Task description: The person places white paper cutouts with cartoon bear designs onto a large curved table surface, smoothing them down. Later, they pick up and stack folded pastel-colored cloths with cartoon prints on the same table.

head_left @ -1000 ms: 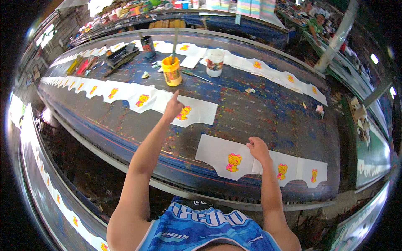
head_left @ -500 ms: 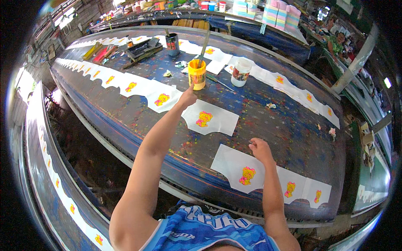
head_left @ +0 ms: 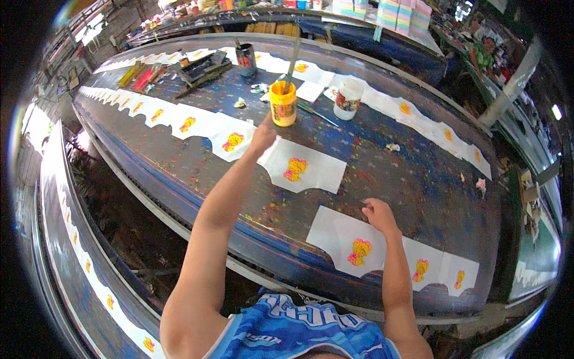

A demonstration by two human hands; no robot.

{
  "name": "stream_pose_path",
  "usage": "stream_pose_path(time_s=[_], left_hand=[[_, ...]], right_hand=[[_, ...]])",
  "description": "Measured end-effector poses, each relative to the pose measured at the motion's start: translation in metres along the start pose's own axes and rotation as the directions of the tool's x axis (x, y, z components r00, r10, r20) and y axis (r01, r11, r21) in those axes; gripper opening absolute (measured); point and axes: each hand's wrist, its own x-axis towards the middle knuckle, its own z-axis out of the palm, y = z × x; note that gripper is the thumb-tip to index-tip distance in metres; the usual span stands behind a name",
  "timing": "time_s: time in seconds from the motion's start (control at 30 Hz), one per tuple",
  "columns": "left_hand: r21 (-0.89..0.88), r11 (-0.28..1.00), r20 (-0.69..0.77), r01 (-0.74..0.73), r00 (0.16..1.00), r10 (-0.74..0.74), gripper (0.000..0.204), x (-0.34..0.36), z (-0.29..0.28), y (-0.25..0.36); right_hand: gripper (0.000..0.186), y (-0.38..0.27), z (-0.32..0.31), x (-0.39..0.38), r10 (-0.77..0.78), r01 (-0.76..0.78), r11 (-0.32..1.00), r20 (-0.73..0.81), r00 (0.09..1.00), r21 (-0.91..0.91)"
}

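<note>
Leftmost, side tabletop [head_left: 66,287]: a strip of side cloths [head_left: 98,284] runs along it, bear prints showing at intervals; we count that strip as printed.
Left row: white cloths [head_left: 209,131] line the near edge of the main tabletop [head_left: 412,179], their bears in yellow and pink as far as we can make them out; the smallest, at the far end, we cannot judge.
Bars and frame: yellow and red bars [head_left: 143,78] lie beside a dark frame [head_left: 203,69], set down behind that row.
Left hand [head_left: 263,140]: over the left row, forefinger stretched toward the yellow pot [head_left: 283,107]; we cannot tell whether it touches anything, or how its fingers close.
Pots: black, yellow with a stick [head_left: 293,57] upright in it, then white [head_left: 347,99], all mid-tabletop.
Right hand [head_left: 381,216]: well apart from our left, fingers curled by the upper edge of the right row; whether they pinch something, we cannot tell.
Right row: three cloths [head_left: 335,236] show, each with a finished-looking bear; dark tabletop separates them from the left row.
Far row: more cloths [head_left: 424,122] with yellow bears; pink there is too small to confirm.
Left to do: we see no unprinted front cloth, so the remainder stays unclear.
</note>
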Motion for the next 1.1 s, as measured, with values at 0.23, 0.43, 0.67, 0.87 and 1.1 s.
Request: stream_pose_path(time_s=[0.23, 0.43, 0.67, 0.87, 1.1], left_hand=[[-0.056, 0.998, 0.345, 0.020, 0.939, 0.000, 0.047, -0.020, 0.035, 0.017], [-0.108, 0.967, 0.654, -0.231, 0.716, 0.244, 0.023, -0.110, 0.099, 0.038], [-0.023, 0.933, 0.536, -0.358, 0.784, 0.314, 0.032, -0.181, 0.108, 0.046], [0.006, 0.888, 0.539, -0.460, 0.750, 0.384, 0.021, -0.197, 0.105, 0.054], [-0.353, 0.928, 0.640, 0.117, 0.754, 0.148, 0.018, -0.211, 0.082, 0.066]], right_hand=[[0.030, 0.039, -0.011, -0.018, -0.001, 0.001, 1.000, -0.103, 0.995, 0.006], [0.030, 0.073, -0.020, -0.049, 0.071, -0.069, 0.997, -0.184, 0.980, 0.015], [0.042, 0.082, -0.018, -0.094, 0.015, -0.040, 0.992, -0.201, 0.980, -0.120], [0.046, 0.084, 0.002, -0.103, 0.027, -0.054, 0.996, -0.329, 0.944, -0.072], [0.045, 0.081, 0.005, -0.106, 0.032, -0.056, 0.996, -0.325, 0.945, -0.064]])
